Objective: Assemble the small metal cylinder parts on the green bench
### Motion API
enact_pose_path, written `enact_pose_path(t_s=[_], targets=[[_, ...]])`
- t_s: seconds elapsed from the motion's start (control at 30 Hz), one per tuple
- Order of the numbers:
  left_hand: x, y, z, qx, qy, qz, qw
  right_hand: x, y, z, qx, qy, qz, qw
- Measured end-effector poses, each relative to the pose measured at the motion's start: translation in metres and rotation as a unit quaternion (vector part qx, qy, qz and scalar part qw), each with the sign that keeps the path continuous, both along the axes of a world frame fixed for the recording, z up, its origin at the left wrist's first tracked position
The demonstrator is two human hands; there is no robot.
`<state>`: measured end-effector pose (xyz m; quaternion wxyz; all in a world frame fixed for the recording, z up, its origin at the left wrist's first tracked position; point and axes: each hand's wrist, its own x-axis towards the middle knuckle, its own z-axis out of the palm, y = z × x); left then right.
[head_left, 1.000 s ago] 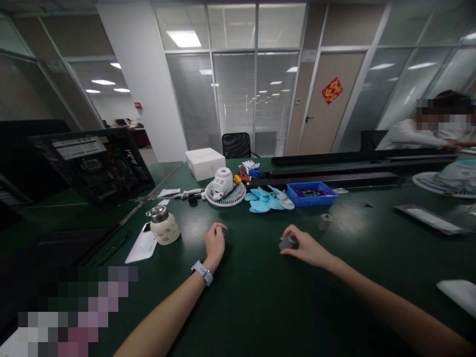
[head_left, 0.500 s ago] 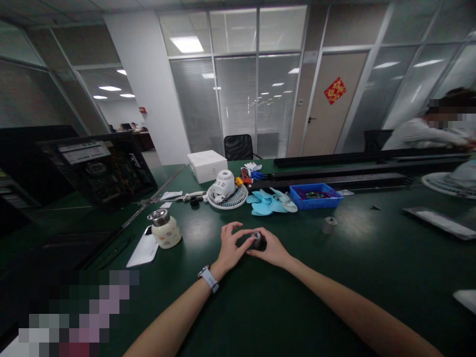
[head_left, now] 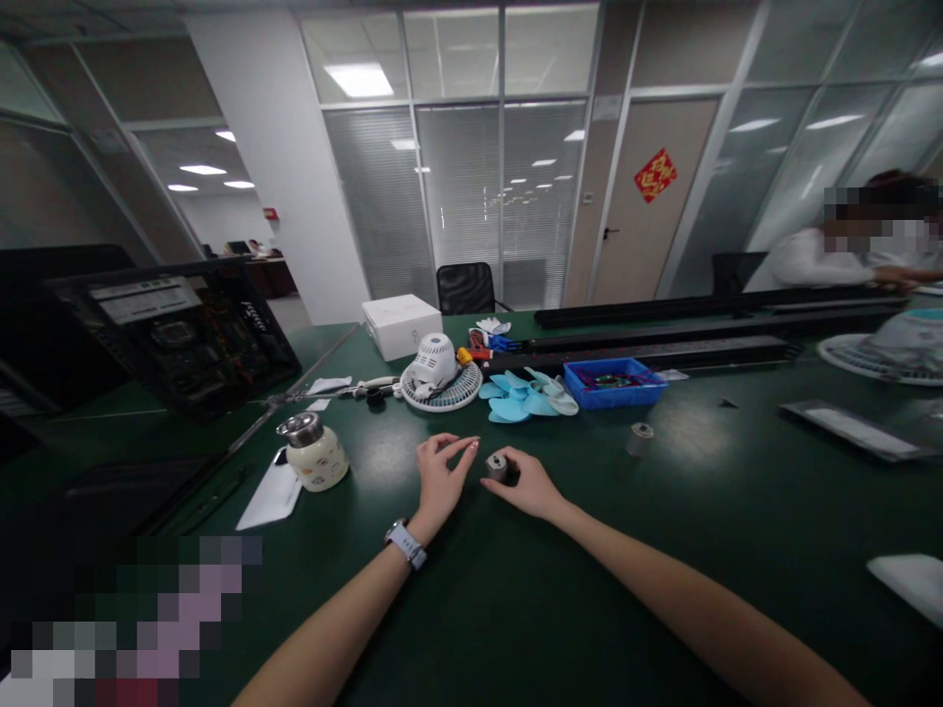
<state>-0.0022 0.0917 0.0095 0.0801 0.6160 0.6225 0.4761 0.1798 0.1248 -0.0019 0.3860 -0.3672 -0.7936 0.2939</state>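
Observation:
In the head view, my right hand (head_left: 531, 483) is closed around a small metal cylinder (head_left: 496, 466), which looks like a little motor and stands upright at the middle of the green table. Its top end is bare, while my fingers cover part of its side. Just left of it, apart from the cylinder, my left hand (head_left: 444, 476) is raised in a pinch, thumb and forefinger together. Anything between those fingertips is too small to make out. A similar metal cylinder (head_left: 640, 440) stands to the right, untouched.
Behind my hands lie a white fan housing (head_left: 440, 378), light blue fan blades (head_left: 520, 396) and a blue tray (head_left: 615, 391) of small parts. A cream jar (head_left: 318, 457) stands left, near an opened computer case (head_left: 181, 334). A person (head_left: 817, 257) sits far right.
My left hand has come off the cylinder and drawn a little to the left, its fingers now pinched. The right hand keeps hold of the cylinder. The view has turned slightly right.

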Motion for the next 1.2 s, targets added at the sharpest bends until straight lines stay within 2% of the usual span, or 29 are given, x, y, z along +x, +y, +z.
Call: enact_pose_path(t_s=[0.17,0.37,0.47,0.57,0.63,0.77,0.87,0.93,1.03,1.1,1.2], targets=[[-0.024,0.001,-0.008,-0.079,0.054,0.042,0.994,0.007,0.001,0.003,-0.043,0.036,-0.075,0.996],[-0.024,-0.002,-0.011,-0.127,0.099,0.012,0.987,0.009,0.003,0.004,-0.059,0.032,-0.089,0.994],[-0.024,-0.001,-0.010,-0.103,0.062,0.043,0.992,0.008,0.002,0.004,-0.042,0.026,-0.089,0.995],[-0.027,0.002,-0.011,-0.038,-0.044,0.124,0.991,0.009,0.002,0.002,-0.030,0.038,-0.086,0.995],[-0.031,0.004,-0.013,-0.010,-0.100,0.151,0.983,0.009,0.003,0.000,-0.033,0.048,-0.086,0.995],[-0.034,0.006,-0.016,0.005,-0.117,0.138,0.984,0.007,0.004,-0.002,-0.038,0.069,-0.091,0.993],[-0.034,0.006,-0.015,-0.001,-0.104,0.124,0.987,0.012,0.002,0.004,-0.056,0.079,-0.096,0.991],[-0.033,0.005,-0.013,-0.008,-0.095,0.115,0.989,0.027,0.001,0.011,-0.060,0.079,-0.106,0.989],[-0.033,0.004,-0.012,-0.016,-0.086,0.104,0.991,0.069,-0.002,0.019,-0.044,0.076,-0.149,0.985],[-0.033,0.005,-0.012,-0.019,-0.081,0.101,0.991,0.107,-0.002,0.021,-0.028,0.067,-0.207,0.976],[-0.033,0.005,-0.012,-0.031,-0.078,0.101,0.991,0.160,0.000,0.018,-0.016,0.053,-0.323,0.945]])
